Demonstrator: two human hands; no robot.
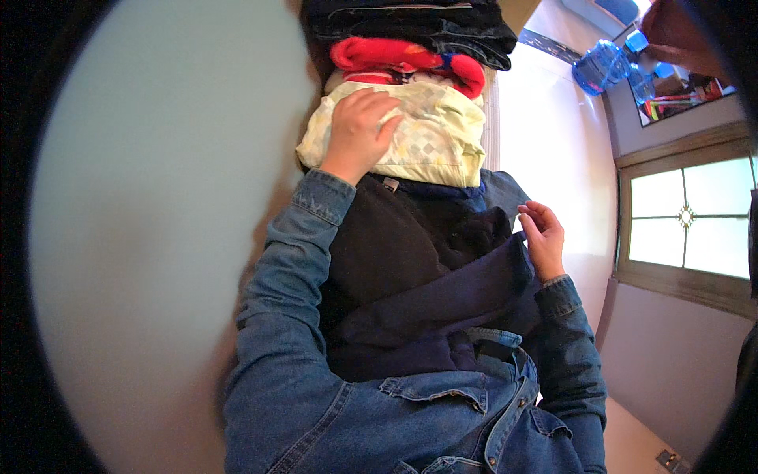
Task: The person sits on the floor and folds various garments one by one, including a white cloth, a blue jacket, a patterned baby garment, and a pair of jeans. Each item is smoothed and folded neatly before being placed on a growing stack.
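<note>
My left hand [362, 127] rests, fingers slightly bent and thumb apart, on top of a folded pale yellow garment [435, 139] with a diamond pattern. Closer to me lies a dark garment [391, 228] with a blackish fleecy inner side and a small light label at its neck. Its navy flap [438, 290] is raised towards the right. At that flap's upper corner, my right hand [543, 240] has thumb and fingers drawn together on the cloth edge. A grey-blue piece of cloth [503, 189] sticks out just beyond these fingers.
Behind the yellow garment are a red fleecy cloth [391, 53] and folded dark trousers [414, 23]. A plain pale wall or panel [160, 195] borders the left. Rightward are a glossy white floor [551, 130], large blue water bottles [601, 66] and a wood-framed glass door [687, 216].
</note>
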